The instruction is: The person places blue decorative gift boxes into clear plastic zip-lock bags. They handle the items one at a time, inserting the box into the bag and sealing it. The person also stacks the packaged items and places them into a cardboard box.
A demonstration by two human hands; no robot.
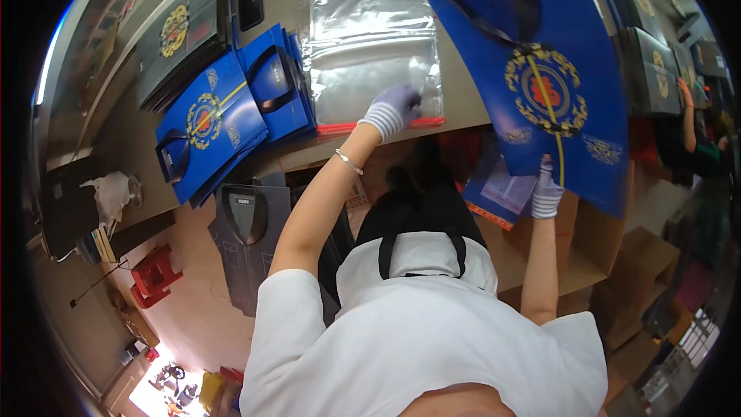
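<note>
My left hand [396, 106], in a pale purple glove with a striped cuff, is over the lower part of a stack of clear plastic bags [369, 54] with red edges. Its fingers look curled; what they pinch, if anything, I cannot make out. On the right, my right hand [546, 191], gloved alike, grips the lower edge of a large blue gift bag [478, 54], thumb in front. This bag has a dark ribbon handle, a gold ring emblem and a yellow band, and is tilted beyond the table's edge.
Several blue gift bags [231, 120] lie left of the plastic, beside a stack of black ones [174, 38]. A phone [250, 6] lies behind them. Below the table are dark bags [243, 255] and a cardboard box [590, 255]. A red stool [154, 274] stands on the floor; another person's arm [688, 120] shows far right.
</note>
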